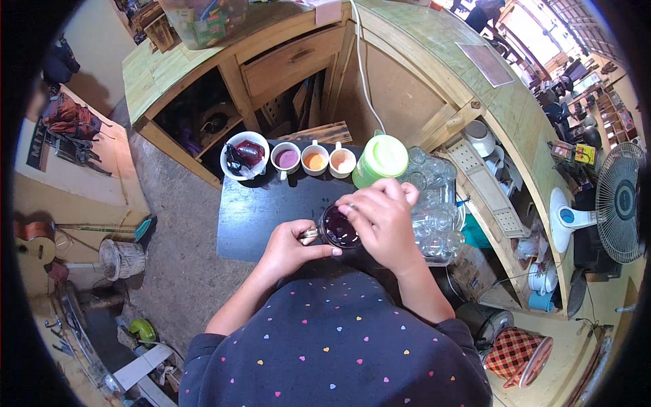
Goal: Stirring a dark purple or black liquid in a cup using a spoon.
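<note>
Near the front edge of a dark table [254, 219], my left hand [292, 244] grips the handle of a round vessel of dark purple liquid [341, 227]. Over the vessel's right rim is my right hand [381, 221], fingers bent; whether it pinches something small is hard to tell. Along the back of the table stand a white bowl [224, 168] with dark red plastic-wrapped contents, and white cups with purple [286, 158], orange [315, 161] and pale orange [342, 162] contents. A light green lidded container [381, 157] stands just beyond my right hand.
Right of my right hand, several clear glass jars [432, 219] crowd a tray. A wooden counter [437, 46] curves behind the table, with a white cable [362, 66] hanging down it. A white fan [574, 213] stands at right. A person [483, 15] is far off at the upper right.
</note>
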### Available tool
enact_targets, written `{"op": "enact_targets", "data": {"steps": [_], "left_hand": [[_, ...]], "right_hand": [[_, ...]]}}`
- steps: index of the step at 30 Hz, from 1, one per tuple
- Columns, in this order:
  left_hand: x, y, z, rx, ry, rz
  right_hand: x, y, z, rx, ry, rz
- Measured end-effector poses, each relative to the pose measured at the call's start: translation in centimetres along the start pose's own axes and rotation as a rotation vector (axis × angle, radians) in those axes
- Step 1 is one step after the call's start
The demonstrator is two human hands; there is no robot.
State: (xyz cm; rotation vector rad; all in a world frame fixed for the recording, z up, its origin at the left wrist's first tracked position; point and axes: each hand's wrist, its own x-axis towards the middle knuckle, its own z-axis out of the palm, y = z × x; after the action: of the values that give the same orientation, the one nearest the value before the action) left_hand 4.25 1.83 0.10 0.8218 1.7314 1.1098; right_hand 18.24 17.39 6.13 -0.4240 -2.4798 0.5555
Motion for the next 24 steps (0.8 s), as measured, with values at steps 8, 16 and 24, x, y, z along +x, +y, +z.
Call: {"op": "enact_targets", "data": {"steps": [8, 16, 24], "left_hand": [[0.0, -0.4, -0.2, 0.026, -0.012, 0.013], [-0.4, 0.1, -0.2, -0.005, 0.023, 0.010], [-0.4, -0.2, -0.1, 0.029, 0.011, -0.005]], "right_hand": [[-0.8, 0.0, -0.4, 0.244, -0.119, 0.046], [-1.1, 0.6, 0.0, 0.059, -0.063, 0.097], [-1.3, 0.5, 0.2, 0.126, 0.010, 0.068]]}}
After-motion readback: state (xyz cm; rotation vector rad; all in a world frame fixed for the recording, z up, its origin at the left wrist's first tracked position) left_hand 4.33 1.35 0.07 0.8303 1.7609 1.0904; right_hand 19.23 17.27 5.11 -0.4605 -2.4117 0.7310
